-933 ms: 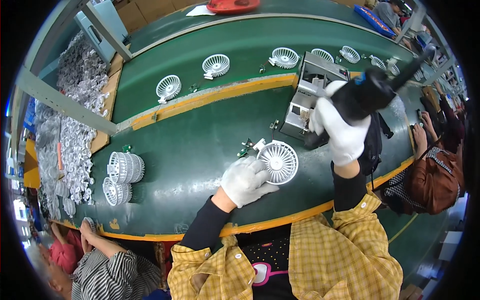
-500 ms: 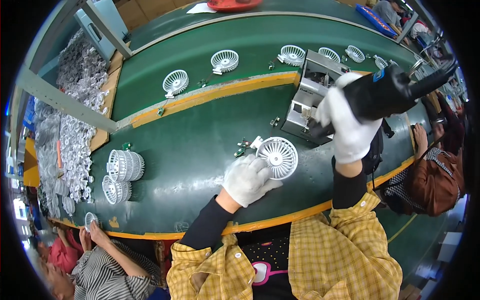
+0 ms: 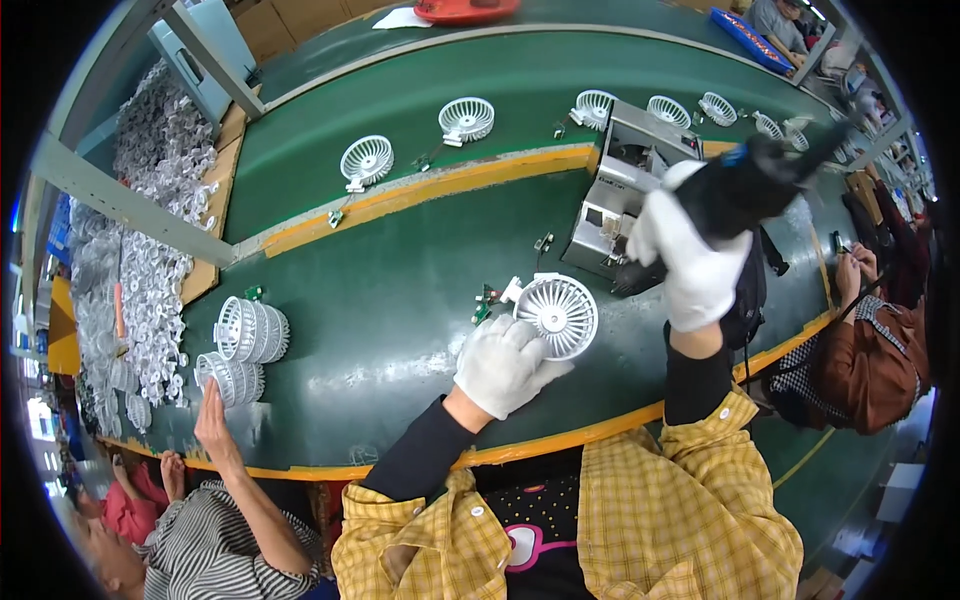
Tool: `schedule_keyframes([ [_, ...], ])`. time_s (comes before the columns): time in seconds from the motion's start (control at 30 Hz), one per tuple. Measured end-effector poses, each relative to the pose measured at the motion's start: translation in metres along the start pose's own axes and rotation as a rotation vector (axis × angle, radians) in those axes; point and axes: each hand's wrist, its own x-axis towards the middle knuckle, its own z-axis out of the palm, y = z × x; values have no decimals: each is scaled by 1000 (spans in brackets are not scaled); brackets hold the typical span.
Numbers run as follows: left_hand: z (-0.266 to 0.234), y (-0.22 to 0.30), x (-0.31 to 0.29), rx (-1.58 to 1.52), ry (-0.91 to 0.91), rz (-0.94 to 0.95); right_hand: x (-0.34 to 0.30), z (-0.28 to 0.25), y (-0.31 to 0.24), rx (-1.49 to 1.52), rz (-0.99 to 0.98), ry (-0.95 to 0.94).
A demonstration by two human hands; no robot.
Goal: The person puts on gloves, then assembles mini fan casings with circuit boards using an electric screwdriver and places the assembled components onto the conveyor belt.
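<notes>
- One white-gloved left hand (image 3: 508, 366) touches the edge of a round white fan wheel (image 3: 556, 316); I cannot tell if it grips tight.
- The fan wheel lies on the green table (image 3: 400, 260), near the silver machine (image 3: 610, 195).
- The right hand (image 3: 695, 255), gloved too, is wrapped around a black tool (image 3: 750, 190).
- Small dark letters (image 3: 611, 183) are on the silver machine.
- A blue patch (image 3: 735, 156) on the black tool is too blurry to read.
</notes>
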Motion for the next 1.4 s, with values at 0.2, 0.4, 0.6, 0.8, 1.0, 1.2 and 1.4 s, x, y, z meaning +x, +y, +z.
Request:
schedule_keyframes([
  [0.2,1,-1,1,-7,-23,-4,-11,19,-5,115,49,-137],
  [0.4,0,-1,0,-18,6,3,-17,31,19,139,39,-214],
  [0.6,2,0,2,-22,15,9,-19,30,21,164,61,-226],
  [0.8,1,-2,-2,-22,14,1,-17,34,19,163,37,-213],
  [1.0,1,-1,1,-23,5,0,-23,31,31,131,71,-226],
  [1.2,3,-3,0,-27,22,17,-25,28,31,162,67,-299],
  [1.4,0,-2,-2,-4,14,7,-7,16,-5,106,-35,-113],
])
